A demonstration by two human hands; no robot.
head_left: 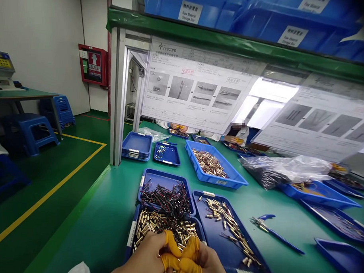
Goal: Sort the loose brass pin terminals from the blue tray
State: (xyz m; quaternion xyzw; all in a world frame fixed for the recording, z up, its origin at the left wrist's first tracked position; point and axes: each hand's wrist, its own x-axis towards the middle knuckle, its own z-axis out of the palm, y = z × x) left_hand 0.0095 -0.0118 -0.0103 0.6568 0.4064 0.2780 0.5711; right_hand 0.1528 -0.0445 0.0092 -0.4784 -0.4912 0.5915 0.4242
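Both hands meet at the bottom centre, over a blue tray (131,234) of brass-coloured metal pieces (149,225). Yellow finger covers are on the fingertips. My left hand (158,253) has its fingers bent and pressed together; my right hand (201,259) touches it with fingers curled the same way. Whatever lies between the fingertips is hidden. Dark wired parts (169,196) heap up in the tray just behind. To the right, a long blue tray (215,239) carries brass pieces with thin wires.
Blue-handled pliers (275,231) lie right of the trays. Farther back are a light blue bin (231,178) of brass pieces, stacked trays (136,144) and plastic bags (290,166). A shelf post (116,103) rises at left. Other people's hands (181,127) work across the table.
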